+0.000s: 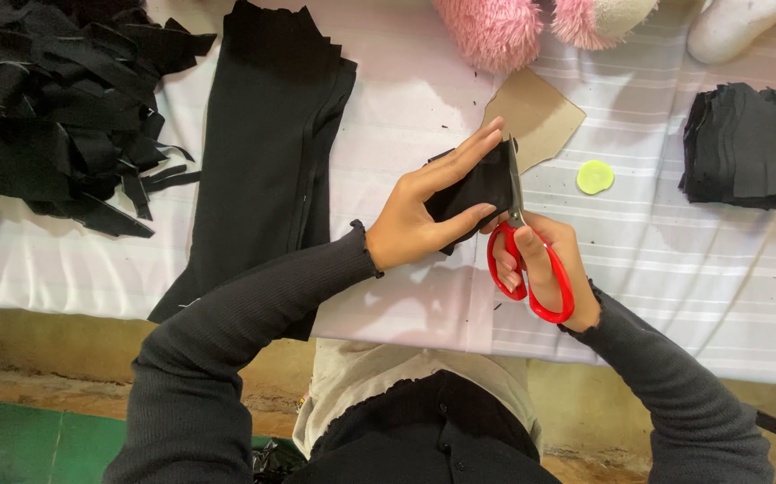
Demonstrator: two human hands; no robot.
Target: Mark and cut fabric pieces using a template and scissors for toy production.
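My left hand (428,206) pinches a small piece of black fabric (482,184) between thumb and fingers, holding it up over the table. My right hand (549,264) grips red-handled scissors (531,269), fingers through the loops. The metal blades (513,184) point away from me along the right edge of the fabric piece, cutting into it. Both arms wear dark ribbed sleeves.
A white striped cloth (675,269) covers the table. A long folded black fabric (267,152) lies left of centre, a heap of black scraps (56,108) far left, a stack of cut black pieces (746,143) right. A cardboard template (540,112), yellow-green chalk disc (595,177) and pink plush (495,31) lie beyond.
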